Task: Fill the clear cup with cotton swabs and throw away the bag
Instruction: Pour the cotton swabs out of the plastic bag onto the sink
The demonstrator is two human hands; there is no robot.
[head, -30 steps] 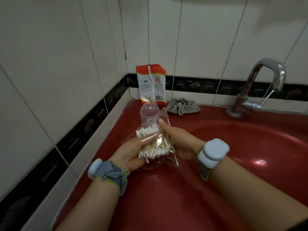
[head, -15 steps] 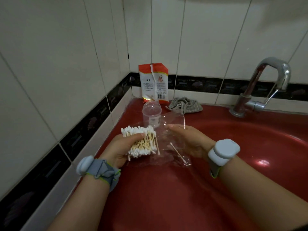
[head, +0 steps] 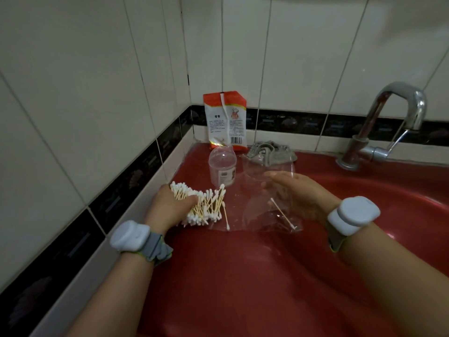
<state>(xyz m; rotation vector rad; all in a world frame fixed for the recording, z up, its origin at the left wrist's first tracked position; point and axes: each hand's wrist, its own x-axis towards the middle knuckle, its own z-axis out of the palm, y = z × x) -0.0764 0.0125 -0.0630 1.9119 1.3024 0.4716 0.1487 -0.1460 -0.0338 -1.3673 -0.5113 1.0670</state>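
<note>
Cream wall tiles with a black border strip (head: 291, 122) run behind a glossy red counter (head: 243, 276) that dips into a sink on the right. We see our left hand (head: 170, 210) clamped around a thick bundle of cotton swabs (head: 204, 205), thumb over the wooden stems, held just above the counter near the left wall. One loose swab (head: 226, 218) hangs at the bundle's right edge. Our right hand (head: 298, 193) holds the clear bag (head: 264, 190), fingers mostly extended behind the film; we cannot tell how firmly that grip closes. A single swab (head: 281, 214) lies inside the bag near its lower edge. Between the two hands and a little farther back stands the clear cup (head: 222, 167), upright with a domed top and a small label, just in front of an orange and white packet (head: 226, 120) leaning on the wall. A grey cloth (head: 272, 153) lies crumpled beside the packet, and a chrome tap (head: 386, 122) rises at the right. Both wrists carry pale grey bands (head: 131, 235).
</note>
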